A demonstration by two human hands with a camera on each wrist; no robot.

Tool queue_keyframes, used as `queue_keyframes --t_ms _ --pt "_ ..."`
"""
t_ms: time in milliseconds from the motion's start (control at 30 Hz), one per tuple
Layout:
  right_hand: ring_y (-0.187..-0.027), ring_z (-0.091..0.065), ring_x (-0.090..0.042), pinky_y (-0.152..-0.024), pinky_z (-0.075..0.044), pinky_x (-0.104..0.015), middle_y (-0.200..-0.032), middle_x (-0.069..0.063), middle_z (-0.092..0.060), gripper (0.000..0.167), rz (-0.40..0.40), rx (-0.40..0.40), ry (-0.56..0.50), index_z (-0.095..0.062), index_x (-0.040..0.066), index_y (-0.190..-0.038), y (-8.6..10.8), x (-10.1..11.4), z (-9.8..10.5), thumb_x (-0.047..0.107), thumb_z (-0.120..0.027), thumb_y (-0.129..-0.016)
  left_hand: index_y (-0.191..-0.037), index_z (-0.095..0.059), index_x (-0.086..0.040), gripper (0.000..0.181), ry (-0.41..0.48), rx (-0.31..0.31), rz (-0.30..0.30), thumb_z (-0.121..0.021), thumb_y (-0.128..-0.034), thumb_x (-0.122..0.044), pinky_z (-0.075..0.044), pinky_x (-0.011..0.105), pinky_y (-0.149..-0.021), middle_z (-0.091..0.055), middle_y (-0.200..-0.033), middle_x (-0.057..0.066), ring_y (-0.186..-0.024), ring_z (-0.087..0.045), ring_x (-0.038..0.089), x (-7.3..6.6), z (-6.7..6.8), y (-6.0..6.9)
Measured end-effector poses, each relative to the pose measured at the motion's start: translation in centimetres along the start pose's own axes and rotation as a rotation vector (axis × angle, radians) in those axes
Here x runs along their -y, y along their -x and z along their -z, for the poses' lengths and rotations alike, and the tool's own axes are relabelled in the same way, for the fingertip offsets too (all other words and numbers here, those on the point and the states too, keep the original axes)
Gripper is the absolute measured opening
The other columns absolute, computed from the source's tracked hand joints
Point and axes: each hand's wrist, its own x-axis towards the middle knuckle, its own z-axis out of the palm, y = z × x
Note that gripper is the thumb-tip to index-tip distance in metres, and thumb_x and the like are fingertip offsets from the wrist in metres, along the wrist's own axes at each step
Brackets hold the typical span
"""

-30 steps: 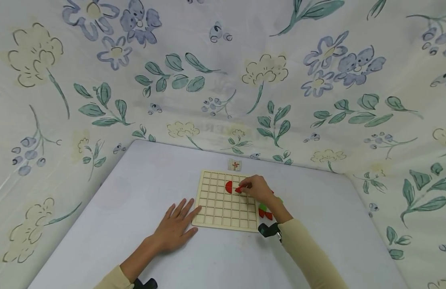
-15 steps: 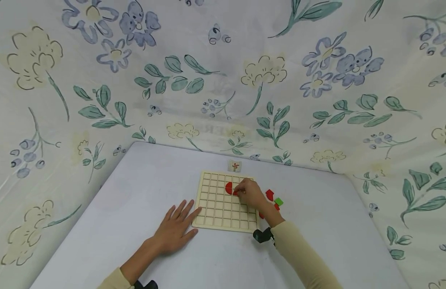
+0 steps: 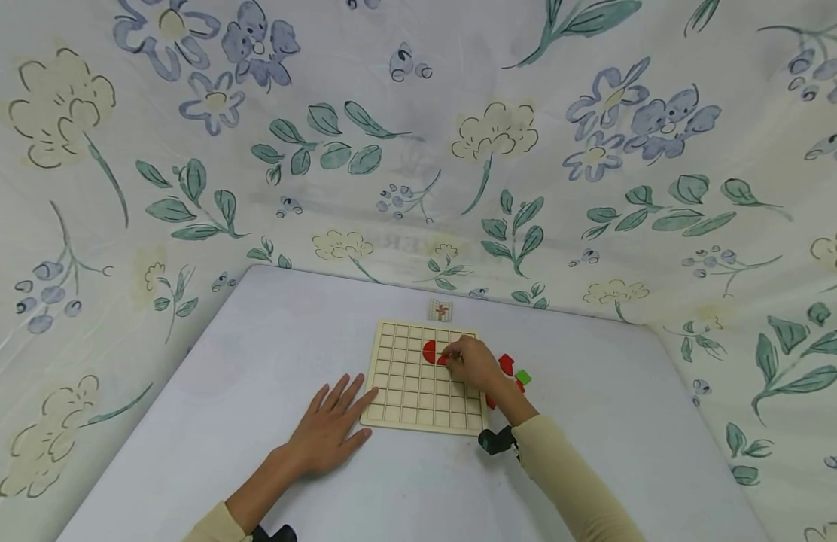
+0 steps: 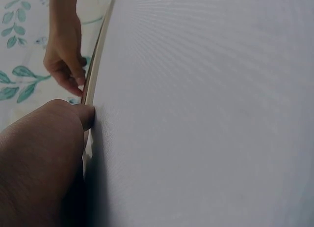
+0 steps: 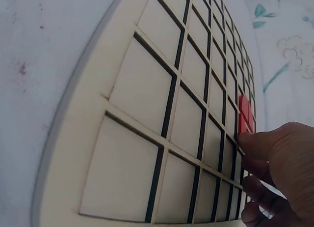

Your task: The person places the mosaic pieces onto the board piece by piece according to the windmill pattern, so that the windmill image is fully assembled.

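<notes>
A wooden grid board (image 3: 408, 403) with square cells lies on the white table. Red pieces (image 3: 429, 351) fill cells in its upper middle, forming a rounded shape. My right hand (image 3: 474, 365) is over the board, its thumb and fingertips pinching a small red piece (image 3: 442, 360) just right of that shape; the fingers partly hide it. In the right wrist view, the thumb meets the red pieces (image 5: 245, 109) at the cell dividers. My left hand (image 3: 327, 433) rests palm down on the table with spread fingers, one fingertip at the board's left edge.
Loose red pieces (image 3: 506, 364) and a green piece (image 3: 523, 377) lie right of the board, some partly behind the right wrist. A small patterned card (image 3: 441, 310) is beyond the board's far edge. Flowered fabric (image 3: 391, 188) rises behind the table.
My right hand has moved slightly left and down with the red piece, bringing it against the rounded red shape. Over the last half second it barely shifts. The left hand stays put.
</notes>
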Motion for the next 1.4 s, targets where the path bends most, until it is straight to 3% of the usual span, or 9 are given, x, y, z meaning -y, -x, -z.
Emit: queue_keyframes --t_ms 67,300,600,900,1000,1233,1400 --pt "-0.083 -0.06 -0.018 -0.074 -0.052 -0.036 -0.089 -0.004 -0.064 0.012 -0.007 0.012 -0.009 -0.075 0.004 -0.101 0.1 -0.1 0.1 0.004 -0.069 -0.09 -0.153 -0.037 -0.016 0.061 0.008 0.01 0.008 -0.05 -0.1001 -0.043 -0.01 0.058 -0.114 -0.022 -0.16 0.015 -0.147 -0.013 0.037 0.1 -0.2 0.0" --pt "-0.084 -0.059 -0.017 -0.074 -0.051 -0.037 -0.093 -0.003 -0.064 0.018 -0.089 0.025 -0.051 -0.074 0.007 -0.107 0.6 -0.7 0.5 0.007 -0.07 -0.09 -0.155 -0.033 -0.023 0.062 -0.027 -0.065 -0.025 -0.043 -0.1011 -0.051 -0.008 0.055 -0.114 -0.02 -0.162 0.01 -0.148 -0.011 0.032 1.3 -1.9 0.1" --pt "-0.078 -0.054 -0.015 -0.069 -0.049 -0.032 -0.089 0.002 -0.06 0.017 -0.165 0.011 -0.052 -0.073 0.009 -0.106 1.6 -1.9 1.3 0.01 -0.072 -0.09 -0.155 -0.034 -0.023 0.062 -0.048 -0.08 -0.034 -0.043 -0.1009 -0.052 -0.009 0.054 -0.114 -0.021 -0.162 0.009 -0.148 -0.012 0.032 1.5 -2.1 0.0" --pt "-0.076 -0.055 -0.017 -0.064 -0.049 -0.032 -0.09 -0.004 -0.062 0.021 -0.219 -0.01 -0.054 -0.072 0.006 -0.11 2.8 -3.3 2.8 0.01 -0.071 -0.09 -0.154 -0.037 -0.021 0.062 -0.019 -0.09 -0.043 -0.046 -0.1002 -0.05 -0.01 0.056 -0.114 -0.024 -0.16 0.012 -0.147 -0.015 0.034 1.4 -2.1 0.0" --pt "-0.077 -0.054 -0.018 -0.066 -0.048 -0.032 -0.089 -0.003 -0.06 0.022 -0.251 -0.024 -0.006 -0.072 0.007 -0.111 3.1 -4.4 3.1 0.012 -0.071 -0.09 -0.154 -0.035 -0.02 0.062 -0.021 -0.056 -0.032 -0.043 -0.1012 -0.051 -0.007 0.056 -0.114 -0.022 -0.161 0.013 -0.148 -0.012 0.035 1.2 -1.9 0.0" --pt "-0.079 -0.053 -0.023 -0.069 -0.05 -0.036 -0.092 -0.007 -0.06 0.028 -0.34 -0.058 0.086 -0.07 0.006 -0.115 4.0 -6.3 3.9 0.014 -0.072 -0.088 -0.152 -0.04 -0.014 0.061 0.015 -0.016 -0.017 -0.053 -0.0993 -0.042 -0.012 0.06 -0.113 -0.026 -0.158 0.017 -0.146 -0.017 0.04 -0.1 0.2 0.1" --pt "-0.081 -0.053 -0.024 -0.065 -0.05 -0.033 -0.098 -0.01 -0.06 0.034 -0.427 -0.055 0.096 -0.069 0.004 -0.117 4.5 -6.9 4.3 0.022 -0.075 -0.088 -0.152 -0.039 -0.013 0.06 0.023 -0.011 -0.017 -0.052 -0.0998 -0.041 -0.012 0.061 -0.113 -0.025 -0.159 0.018 -0.146 -0.016 0.04 -0.1 0.3 0.1"
